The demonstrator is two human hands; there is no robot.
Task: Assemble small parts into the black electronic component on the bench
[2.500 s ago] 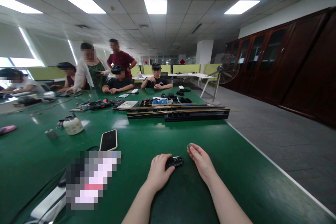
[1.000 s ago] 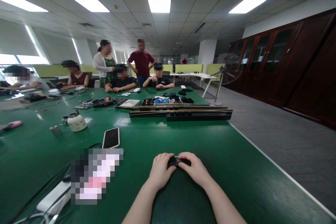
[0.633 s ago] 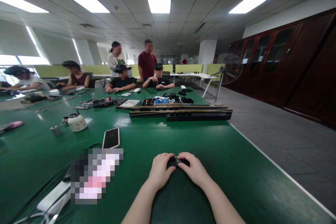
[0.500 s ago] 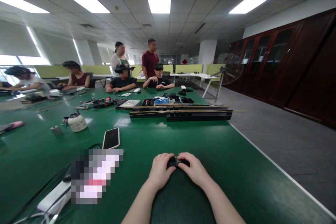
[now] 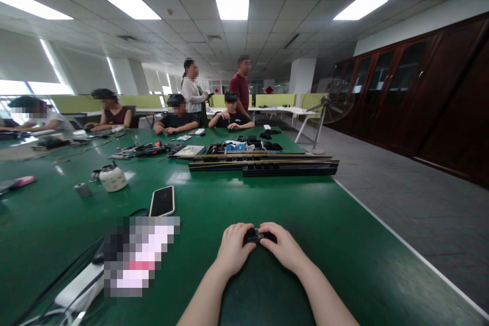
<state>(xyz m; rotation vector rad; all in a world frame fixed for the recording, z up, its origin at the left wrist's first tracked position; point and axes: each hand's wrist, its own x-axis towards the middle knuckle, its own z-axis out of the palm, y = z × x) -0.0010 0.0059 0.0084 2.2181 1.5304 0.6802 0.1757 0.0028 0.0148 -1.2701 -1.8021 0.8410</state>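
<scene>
A small black object (image 5: 252,236) lies low over the green table (image 5: 344,249), between my two hands; its kind is too small and covered to tell. My left hand (image 5: 234,247) curls round its left end, thumb toward me and fingers on the far side. At the other end, my right hand (image 5: 281,244) grips it in the same way. Both hands are closed on it, and the palms hide its ends. A phone (image 5: 162,201) with a pale rim rests further off to the left.
Long black rails (image 5: 290,167) with thin rods on top cross the table ahead. A white jar (image 5: 113,178), a grey cylinder (image 5: 82,190) and a white power strip (image 5: 82,285) with cables stand left. Several people sit or stand beyond; a floor fan (image 5: 324,112) is at right.
Beyond the table, the two standing people have moved to the right. My hands and the black object have hardly moved.
</scene>
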